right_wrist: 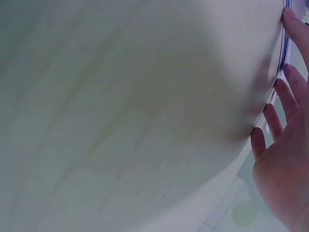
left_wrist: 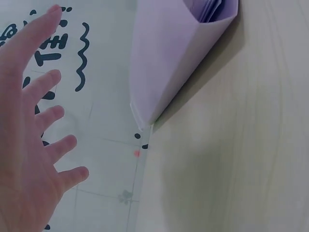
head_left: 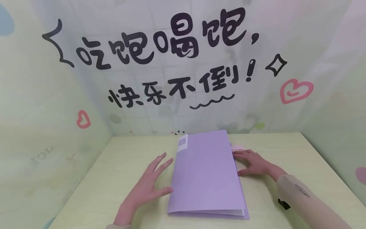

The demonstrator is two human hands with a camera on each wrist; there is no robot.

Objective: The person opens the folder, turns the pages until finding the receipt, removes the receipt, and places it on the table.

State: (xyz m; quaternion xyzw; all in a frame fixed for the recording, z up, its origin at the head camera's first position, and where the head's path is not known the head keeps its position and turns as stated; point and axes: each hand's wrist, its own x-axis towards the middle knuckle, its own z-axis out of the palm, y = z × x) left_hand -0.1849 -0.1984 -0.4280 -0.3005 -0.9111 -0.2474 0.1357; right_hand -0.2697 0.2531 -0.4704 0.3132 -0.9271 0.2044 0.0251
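A purple folder (head_left: 207, 175) lies closed on the table, its front cover slightly raised and pale pages showing at the near edge. A white label (head_left: 183, 143) sits at its far left corner. My left hand (head_left: 145, 187) hovers beside the spine with fingers spread, holding nothing; in the left wrist view that hand (left_wrist: 29, 130) stands apart from the folder (left_wrist: 164, 53). My right hand (head_left: 253, 163) touches the folder's right edge with extended fingers. In the right wrist view its fingertips meet the page edges (right_wrist: 285, 48).
A pink strip (head_left: 237, 148) sticks out past the folder's right side. The pale wooden table (head_left: 123, 159) meets a printed wall covering (head_left: 143, 121) at the back and both sides. A small black object (head_left: 284, 204) shows under the right sleeve (head_left: 308, 200).
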